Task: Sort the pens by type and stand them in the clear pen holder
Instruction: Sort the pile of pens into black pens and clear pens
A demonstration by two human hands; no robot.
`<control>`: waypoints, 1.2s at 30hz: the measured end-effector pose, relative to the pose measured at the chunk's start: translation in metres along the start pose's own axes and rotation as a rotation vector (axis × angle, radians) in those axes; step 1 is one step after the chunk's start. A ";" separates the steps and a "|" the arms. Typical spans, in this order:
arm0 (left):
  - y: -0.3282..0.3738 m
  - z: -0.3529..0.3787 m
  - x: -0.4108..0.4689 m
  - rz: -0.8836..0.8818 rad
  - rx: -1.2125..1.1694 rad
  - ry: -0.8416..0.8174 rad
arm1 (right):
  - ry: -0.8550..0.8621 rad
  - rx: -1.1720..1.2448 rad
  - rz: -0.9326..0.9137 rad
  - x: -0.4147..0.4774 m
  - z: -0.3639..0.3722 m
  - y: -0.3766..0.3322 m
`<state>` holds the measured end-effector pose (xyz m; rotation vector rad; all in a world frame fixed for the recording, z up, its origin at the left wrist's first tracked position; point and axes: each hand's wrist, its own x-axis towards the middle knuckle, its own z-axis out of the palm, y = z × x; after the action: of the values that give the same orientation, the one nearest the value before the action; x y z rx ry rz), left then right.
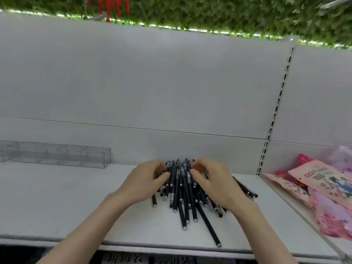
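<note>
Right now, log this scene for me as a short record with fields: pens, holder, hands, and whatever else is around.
pens: black pens in a fanned pile lying flat on the white shelf, none stood up yet
holder: clear pen holder at the back left, apart from the pile, looks empty
hands: left hand grips the pile's left side, right hand grips its right side, fingers curled round the pens
other: pink snack packets on the next shelf to the right
</note>
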<state>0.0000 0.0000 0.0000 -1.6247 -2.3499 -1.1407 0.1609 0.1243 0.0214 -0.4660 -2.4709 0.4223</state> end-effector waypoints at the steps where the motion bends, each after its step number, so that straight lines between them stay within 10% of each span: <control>1: -0.003 0.003 0.009 -0.018 0.038 -0.022 | -0.010 -0.004 0.009 0.008 0.004 0.004; 9: -0.020 0.037 0.050 -0.090 0.354 -0.179 | -0.145 -0.152 0.053 0.057 0.030 0.036; 18: -0.021 0.037 0.059 -0.139 0.196 -0.184 | -0.249 -0.269 0.095 0.070 0.052 0.050; 30: -0.025 0.035 0.057 -0.180 -0.158 -0.095 | -0.066 -0.036 0.050 0.064 0.054 0.050; 36: -0.010 0.025 0.051 -0.211 -0.839 -0.055 | 0.014 0.449 0.131 0.066 0.046 0.039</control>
<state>-0.0228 0.0531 -0.0006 -1.5883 -2.2361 -2.3813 0.0921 0.1777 0.0024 -0.4373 -2.2442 0.9938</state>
